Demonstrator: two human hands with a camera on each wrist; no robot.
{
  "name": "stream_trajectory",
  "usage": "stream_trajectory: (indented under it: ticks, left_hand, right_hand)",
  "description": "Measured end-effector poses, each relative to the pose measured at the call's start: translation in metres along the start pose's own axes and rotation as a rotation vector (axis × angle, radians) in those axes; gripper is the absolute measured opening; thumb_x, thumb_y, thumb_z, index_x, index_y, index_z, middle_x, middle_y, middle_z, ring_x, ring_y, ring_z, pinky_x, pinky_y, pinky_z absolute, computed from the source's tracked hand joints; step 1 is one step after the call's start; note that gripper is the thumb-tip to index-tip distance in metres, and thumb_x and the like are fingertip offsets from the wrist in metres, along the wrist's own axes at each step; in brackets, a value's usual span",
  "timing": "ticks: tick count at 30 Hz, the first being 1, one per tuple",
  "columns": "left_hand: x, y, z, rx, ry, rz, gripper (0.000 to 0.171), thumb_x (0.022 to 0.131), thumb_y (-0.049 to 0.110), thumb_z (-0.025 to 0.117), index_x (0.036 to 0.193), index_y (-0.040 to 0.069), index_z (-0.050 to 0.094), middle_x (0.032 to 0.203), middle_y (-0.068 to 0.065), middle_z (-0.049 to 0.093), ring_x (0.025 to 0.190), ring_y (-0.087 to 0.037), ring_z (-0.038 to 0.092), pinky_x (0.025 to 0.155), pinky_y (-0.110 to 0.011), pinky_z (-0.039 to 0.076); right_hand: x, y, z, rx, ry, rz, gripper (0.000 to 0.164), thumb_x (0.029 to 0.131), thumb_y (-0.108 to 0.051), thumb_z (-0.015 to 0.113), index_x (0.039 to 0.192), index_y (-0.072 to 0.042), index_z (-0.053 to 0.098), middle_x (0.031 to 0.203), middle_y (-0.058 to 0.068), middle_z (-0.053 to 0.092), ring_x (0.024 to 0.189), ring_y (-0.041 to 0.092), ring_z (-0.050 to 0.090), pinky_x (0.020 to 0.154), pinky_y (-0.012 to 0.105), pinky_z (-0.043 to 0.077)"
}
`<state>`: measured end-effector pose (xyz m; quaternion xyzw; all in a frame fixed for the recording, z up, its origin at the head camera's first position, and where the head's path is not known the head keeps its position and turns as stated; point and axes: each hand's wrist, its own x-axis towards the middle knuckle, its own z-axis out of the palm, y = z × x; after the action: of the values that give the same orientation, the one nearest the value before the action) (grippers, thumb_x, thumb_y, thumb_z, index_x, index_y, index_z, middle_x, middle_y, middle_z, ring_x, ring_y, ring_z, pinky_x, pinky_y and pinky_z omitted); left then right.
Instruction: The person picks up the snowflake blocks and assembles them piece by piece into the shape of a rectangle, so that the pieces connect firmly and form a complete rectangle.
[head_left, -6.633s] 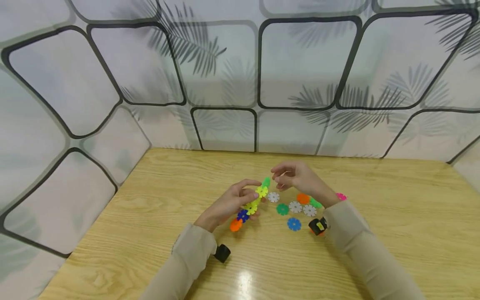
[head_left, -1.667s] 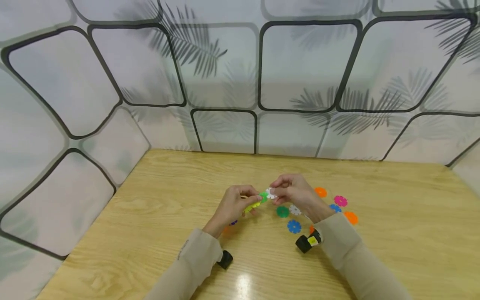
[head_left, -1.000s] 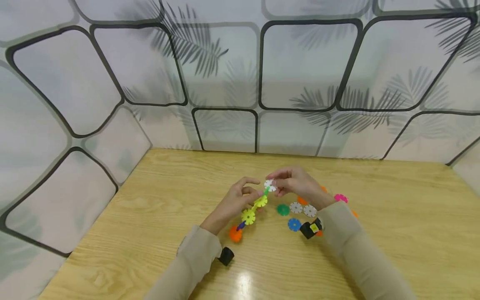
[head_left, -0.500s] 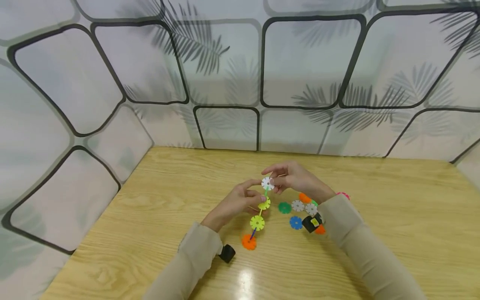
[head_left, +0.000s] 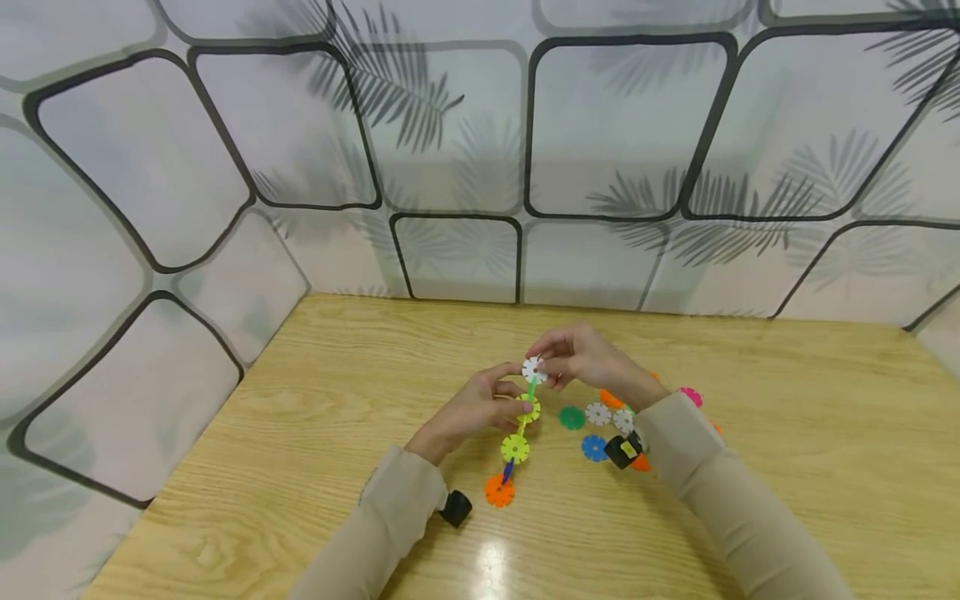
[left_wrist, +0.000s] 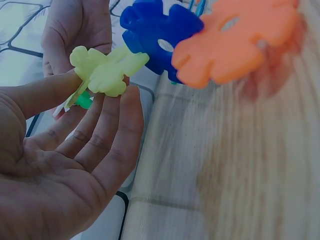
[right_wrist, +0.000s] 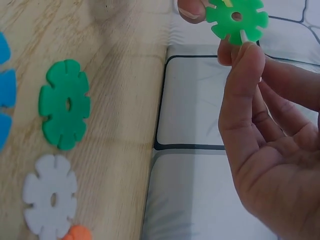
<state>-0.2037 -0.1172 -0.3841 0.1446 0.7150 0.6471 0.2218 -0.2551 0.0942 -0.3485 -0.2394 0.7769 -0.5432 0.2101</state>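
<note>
Plastic notched flower discs are slotted into a chain slanting toward me in the head view. From the far end come a white disc (head_left: 535, 370), a light green disc (right_wrist: 237, 17), several yellow discs (head_left: 515, 449), a dark blue disc (left_wrist: 162, 40) and an orange disc (head_left: 499, 491). My left hand (head_left: 480, 408) pinches a yellow disc in mid-chain between thumb and fingers. At the top end, my right hand (head_left: 588, 360) pinches the white disc, seen almost edge-on at its fingertips in the right wrist view. The white disc meets the green one at its edge.
Loose discs lie on the wooden table (head_left: 360, 375) right of the chain: dark green (head_left: 572, 417), blue (head_left: 595, 448), white (head_left: 597, 413), pink (head_left: 692, 397) and several orange ones. The right forearm covers part of them. A patterned curtain (head_left: 450, 250) stands behind the table.
The right hand, empty at first, has brought a white disc to the chain's green end. The chain has straightened, its orange end swinging right and toward me. Over the last half second little has moved.
</note>
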Motion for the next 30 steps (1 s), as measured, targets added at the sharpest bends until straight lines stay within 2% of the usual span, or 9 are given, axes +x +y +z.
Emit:
stream_trajectory:
  ticks: [4,11,21,25,30]
  left_hand:
    - [0.0007,-0.0013,-0.0001,0.004,0.006,-0.005,0.042,0.099,0.003,0.063,0.139,0.002,0.051,0.106,-0.011,0.069,0.088,-0.027,0.072,0.080,-0.042,0.059]
    - [0.0012,-0.0025,0.0004,0.008,0.018,-0.014,0.040,0.098,0.004,0.064,0.136,0.001,0.052,0.105,-0.011,0.069,0.087,-0.025,0.071,0.079,-0.041,0.059]
    - [-0.0006,0.0015,0.0004,0.004,0.025,-0.028,0.045,0.102,0.004,0.053,0.146,0.000,0.046,0.110,-0.013,0.063,0.089,-0.020,0.066,0.085,-0.042,0.058]
    - [-0.0016,0.0008,0.0005,0.005,-0.001,-0.020,0.050,0.103,0.007,0.052,0.151,-0.001,0.040,0.122,-0.018,0.061,0.101,-0.024,0.065,0.091,-0.045,0.055]
    - [-0.0032,0.0004,-0.0001,-0.012,-0.061,-0.028,0.068,0.098,0.008,0.058,0.158,0.002,0.027,0.145,-0.023,0.049,0.117,-0.030,0.060,0.099,-0.047,0.049]
  right_hand:
    - [0.0004,0.0004,0.0026,-0.010,0.015,-0.004,0.026,0.098,0.005,0.058,0.121,0.015,0.062,0.090,0.011,0.068,0.075,0.026,0.066,0.070,0.035,0.059]
    - [-0.0003,0.0021,0.0042,-0.018,0.003,-0.010,0.034,0.095,0.000,0.066,0.125,0.014,0.059,0.088,0.010,0.066,0.076,0.025,0.065,0.073,0.038,0.059]
    - [-0.0013,0.0007,0.0034,-0.011,0.025,0.004,0.030,0.096,-0.001,0.066,0.123,0.012,0.061,0.089,0.010,0.064,0.083,0.042,0.065,0.075,0.042,0.059]
    - [-0.0024,0.0015,0.0022,-0.011,0.030,0.007,0.031,0.096,-0.001,0.065,0.123,0.013,0.060,0.090,0.011,0.064,0.084,0.041,0.066,0.078,0.045,0.058]
    - [-0.0018,0.0035,0.0000,-0.008,0.046,0.010,0.030,0.096,-0.001,0.065,0.123,0.011,0.061,0.093,0.013,0.064,0.086,0.042,0.065,0.081,0.051,0.057]
